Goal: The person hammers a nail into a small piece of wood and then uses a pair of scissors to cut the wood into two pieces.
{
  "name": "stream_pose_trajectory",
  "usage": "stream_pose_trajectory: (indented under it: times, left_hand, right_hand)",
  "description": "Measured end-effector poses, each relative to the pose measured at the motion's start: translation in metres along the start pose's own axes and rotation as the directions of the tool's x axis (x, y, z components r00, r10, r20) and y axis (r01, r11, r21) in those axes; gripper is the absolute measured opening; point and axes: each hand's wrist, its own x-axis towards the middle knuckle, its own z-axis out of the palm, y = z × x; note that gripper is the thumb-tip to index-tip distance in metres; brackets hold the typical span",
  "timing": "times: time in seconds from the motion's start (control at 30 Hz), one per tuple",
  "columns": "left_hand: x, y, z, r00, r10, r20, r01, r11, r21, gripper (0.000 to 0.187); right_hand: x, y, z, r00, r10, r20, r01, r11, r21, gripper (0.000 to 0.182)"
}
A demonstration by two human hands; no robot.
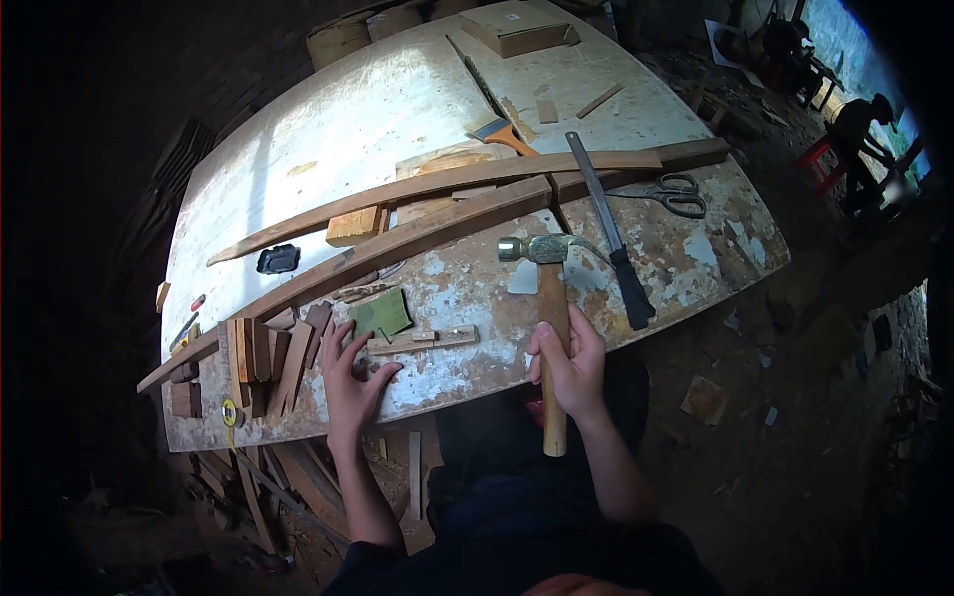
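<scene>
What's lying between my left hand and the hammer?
In the head view, a green piece and a narrow wooden strip with a small pale block on it lie between your left hand and the hammer.

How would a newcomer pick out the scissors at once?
On the worktable, find the hammer in the right hand. Right of it lies a long black-handled tool; next right, the scissors. Two looped handles set them apart from that tool's single straight grip.
</scene>
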Motion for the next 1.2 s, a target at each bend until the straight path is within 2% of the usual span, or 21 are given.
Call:
stream_pose_trajectory:
  times: [0.03,0.13,0.27,0.33,0.47,0.6,0.67,0.73,0.83,0.97,1.07,1.2]
  left_hand:
    - [0.0,-0.005,0.0,1.0,0.028,0.003,-0.028,0.999,0.018,0.055]
    - [0.002,-0.004,-0.009,0.999,0.035,0.015,-0.033,0.996,-0.08,0.043]
    - [0.012,0.007,-0.017,0.996,0.022,-0.091,-0.052,0.936,-0.349,0.031]
    - [0.016,0.02,-0.017,0.993,-0.045,-0.11,-0.014,0.873,-0.487,0.027]
    - [0.03,0.041,-0.002,0.986,-0.062,-0.155,-0.066,0.706,-0.705,0.029]
    - [0.05,0.077,0.017,0.984,0.021,-0.176,-0.158,0.556,-0.816,0.034]
    - [0.06,0.083,0.031,0.983,0.053,-0.179,-0.177,0.567,-0.804,0.038]
    - [0.064,0.096,0.038,0.996,-0.004,-0.09,-0.08,0.42,-0.904,0.042]
    - [0.074,0.109,0.046,0.988,0.075,-0.136,-0.155,0.481,-0.863,0.041]
    - [0.085,0.113,0.055,0.975,0.06,-0.212,-0.214,0.489,-0.846,0.05]
    - [0.092,0.112,0.059,0.976,0.087,-0.198,-0.215,0.346,-0.913,0.048]
    - [0.094,0.127,0.069,0.96,-0.008,-0.28,-0.259,0.357,-0.898,0.044]
  right_hand:
    - [0.0,-0.001,0.0,1.0,-0.003,0.002,0.003,1.0,-0.014,0.026]
    - [0.001,0.0,0.0,1.0,-0.008,0.01,0.008,1.0,-0.003,0.026]
    - [0.0,0.001,-0.001,1.0,0.012,0.001,-0.012,1.0,0.019,0.034]
    - [0.0,0.001,0.0,1.0,0.004,0.0,-0.004,1.0,0.02,0.034]
    - [-0.001,0.003,-0.004,1.0,0.005,0.029,-0.005,1.0,0.01,0.034]
    - [-0.002,0.001,-0.007,0.991,0.001,0.133,0.003,1.0,-0.024,0.036]
    - [-0.004,-0.001,-0.011,0.981,0.007,0.192,0.0,0.999,-0.036,0.041]
    - [-0.011,-0.003,-0.012,0.972,0.025,0.235,-0.015,0.999,-0.042,0.048]
    - [-0.032,-0.015,-0.008,0.97,0.106,0.221,-0.092,0.993,-0.07,0.056]
    - [-0.057,-0.021,-0.012,0.956,0.185,0.228,-0.163,0.98,-0.113,0.067]
    - [-0.068,-0.027,-0.013,0.95,0.225,0.216,-0.191,0.967,-0.166,0.07]
    - [-0.073,-0.031,-0.011,0.96,0.208,0.189,-0.178,0.97,-0.167,0.07]
